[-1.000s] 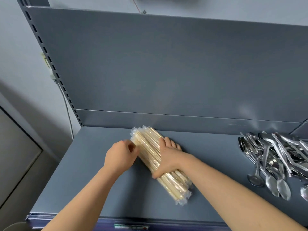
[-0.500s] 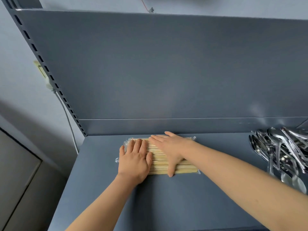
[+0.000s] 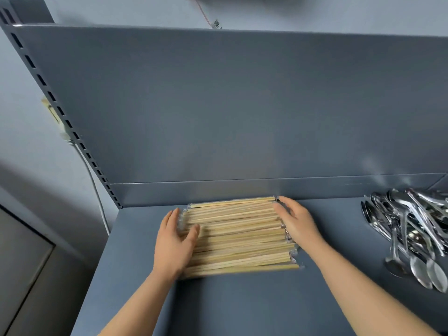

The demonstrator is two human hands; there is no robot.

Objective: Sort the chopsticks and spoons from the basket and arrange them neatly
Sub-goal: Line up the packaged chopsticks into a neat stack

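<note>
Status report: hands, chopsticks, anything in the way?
Left hand open at left end of chopsticks. Right hand open at right end. Spoons piled apart at right; nothing blocking.

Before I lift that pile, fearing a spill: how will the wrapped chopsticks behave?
The chopsticks lie loose in slick-looking clear wrappers, so they would likely slide apart. Thin straight wood: probably stiff and light. Uneven ends suggest they shift easily.

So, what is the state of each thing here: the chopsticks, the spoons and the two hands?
chopsticks: in clear wrappers, lying flat side by side on the shelf, ends roughly even.
spoons: loose heap at the right of the shelf, not lined up.
left hand: open, straight fingers against the chopsticks' left ends, thumb on top.
right hand: open, fingers against their right ends.
</note>
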